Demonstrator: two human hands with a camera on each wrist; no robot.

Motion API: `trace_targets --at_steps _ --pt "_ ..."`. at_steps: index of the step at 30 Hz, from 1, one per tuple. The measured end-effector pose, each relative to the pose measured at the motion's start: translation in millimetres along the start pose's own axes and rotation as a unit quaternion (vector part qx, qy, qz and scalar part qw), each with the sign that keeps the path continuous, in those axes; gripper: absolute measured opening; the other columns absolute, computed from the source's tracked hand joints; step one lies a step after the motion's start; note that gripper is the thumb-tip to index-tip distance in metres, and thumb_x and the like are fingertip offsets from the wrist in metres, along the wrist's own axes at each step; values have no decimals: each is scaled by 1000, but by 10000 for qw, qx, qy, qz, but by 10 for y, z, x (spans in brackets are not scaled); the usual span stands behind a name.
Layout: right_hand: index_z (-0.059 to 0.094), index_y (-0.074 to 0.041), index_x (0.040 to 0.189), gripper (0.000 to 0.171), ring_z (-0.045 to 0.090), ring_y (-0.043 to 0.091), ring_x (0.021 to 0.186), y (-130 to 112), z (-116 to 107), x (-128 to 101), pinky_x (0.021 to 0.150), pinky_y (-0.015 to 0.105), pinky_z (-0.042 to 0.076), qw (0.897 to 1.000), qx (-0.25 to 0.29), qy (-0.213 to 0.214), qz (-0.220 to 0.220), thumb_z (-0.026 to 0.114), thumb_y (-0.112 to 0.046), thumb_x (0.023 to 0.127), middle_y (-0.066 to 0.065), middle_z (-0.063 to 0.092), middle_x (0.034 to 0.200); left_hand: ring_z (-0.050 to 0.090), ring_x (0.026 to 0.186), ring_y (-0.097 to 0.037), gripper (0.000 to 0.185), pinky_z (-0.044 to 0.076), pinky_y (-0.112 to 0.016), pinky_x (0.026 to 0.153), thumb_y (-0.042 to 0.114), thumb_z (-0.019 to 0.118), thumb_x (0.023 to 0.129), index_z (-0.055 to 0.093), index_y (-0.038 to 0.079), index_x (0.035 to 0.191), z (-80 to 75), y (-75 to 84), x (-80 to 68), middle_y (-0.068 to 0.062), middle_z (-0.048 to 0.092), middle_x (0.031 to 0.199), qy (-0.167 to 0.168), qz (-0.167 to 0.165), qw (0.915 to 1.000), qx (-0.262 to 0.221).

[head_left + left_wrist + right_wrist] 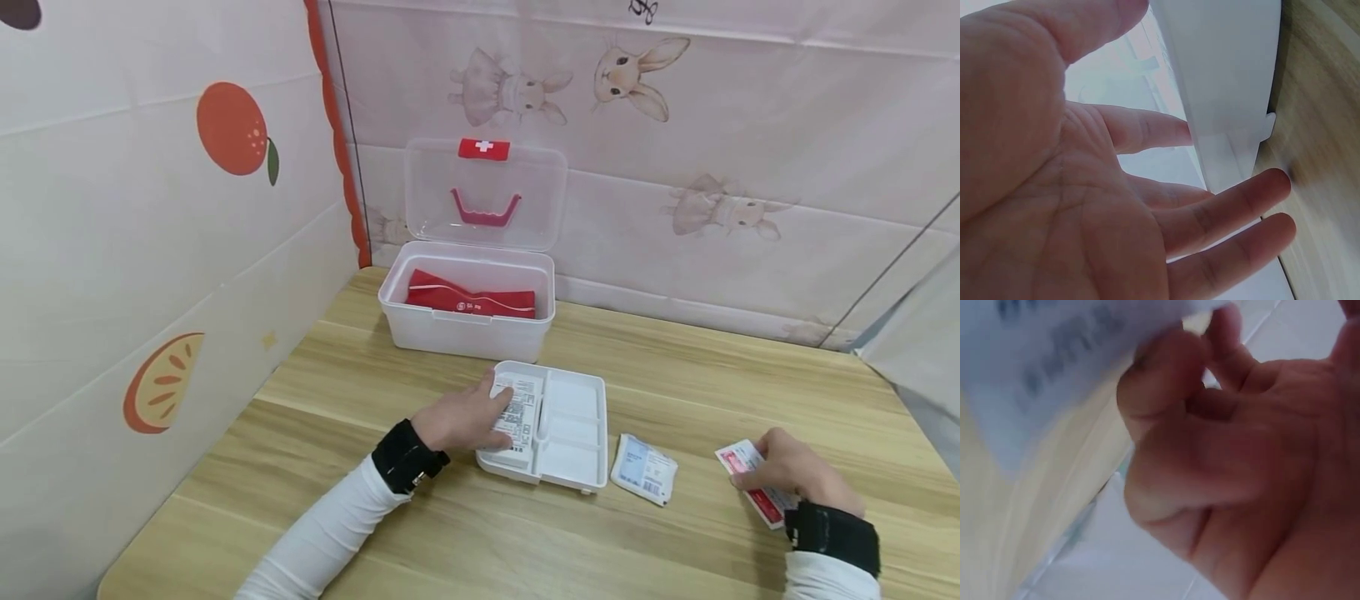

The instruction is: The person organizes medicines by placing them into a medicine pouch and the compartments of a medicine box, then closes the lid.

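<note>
A white divided tray (581, 433) lies on the wooden table. A white box with black print (517, 408) fills its left compartment. My left hand (468, 414) rests on that box with its fingers laid flat. In the left wrist view the left hand (1116, 206) shows straight fingers beside the tray wall (1222, 75). At the right, my right hand (787, 471) pinches a red and white packet (742, 462) just above the table. In the right wrist view the right hand (1210, 437) has curled fingers on the packet (1054, 356).
A white first-aid box (468, 321) stands behind the tray with its clear lid (483, 196) up and a red pouch (468, 296) inside. A blue and white sachet (643, 469) lies between tray and right hand. Padded walls close the left and back.
</note>
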State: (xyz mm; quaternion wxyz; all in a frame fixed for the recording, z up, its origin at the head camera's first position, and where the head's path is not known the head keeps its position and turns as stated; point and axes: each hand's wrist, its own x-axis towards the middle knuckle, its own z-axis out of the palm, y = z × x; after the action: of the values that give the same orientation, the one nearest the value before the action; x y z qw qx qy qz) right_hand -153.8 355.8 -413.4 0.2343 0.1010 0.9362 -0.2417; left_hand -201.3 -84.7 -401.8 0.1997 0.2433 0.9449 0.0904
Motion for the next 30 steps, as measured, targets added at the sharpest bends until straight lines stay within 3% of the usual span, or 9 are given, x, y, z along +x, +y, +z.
trace_targets --at_steps 7,11,15,20,25,30 --pt "36 17 124 61 58 25 76 -164 12 -28 60 34 50 9983 187 517 -189 73 -15 87 26 53 97 39 141 -31 79 40 -46 111 47 66 92 33 15 156 -5 -16 -20 -21 13 164 -26 -16 9999 -103" --pt "32 16 129 52 60 26 77 -298 6 -35 59 33 50 9892 366 1187 -777 62 -3 92 31 55 97 39 141 -31 77 39 -47 112 48 66 92 35 15 155 -16 -24 -30 -22 16 163 -40 3 10000 -40" --pt "33 9 131 43 59 26 74 -484 27 -99 56 31 45 9649 447 1984 -1664 56 1 95 28 62 90 41 140 -30 74 38 -46 112 45 66 94 37 13 153 -45 -32 -47 -21 22 161 30 75 10000 27" --pt "53 5 118 25 51 18 70 -770 47 -237 51 24 40 9237 528 3004 -2320 60 -1 95 17 61 87 42 138 -30 68 37 -47 113 43 64 95 41 12 150 -109 -2 -91 -19 33 156 331 344 9986 242" --pt "57 7 123 42 53 12 77 -1028 81 -360 56 15 45 9036 781 3344 -2561 74 0 85 17 62 95 40 139 -31 65 34 -48 115 43 62 96 42 13 150 -164 88 -161 -15 38 154 835 765 9925 469" --pt "56 7 128 52 53 4 78 -1258 183 -448 63 8 46 8788 982 3461 -3136 76 8 80 18 64 96 41 135 -28 63 37 -43 114 39 63 97 42 12 149 -196 200 -215 -14 42 149 1680 1341 9745 638"
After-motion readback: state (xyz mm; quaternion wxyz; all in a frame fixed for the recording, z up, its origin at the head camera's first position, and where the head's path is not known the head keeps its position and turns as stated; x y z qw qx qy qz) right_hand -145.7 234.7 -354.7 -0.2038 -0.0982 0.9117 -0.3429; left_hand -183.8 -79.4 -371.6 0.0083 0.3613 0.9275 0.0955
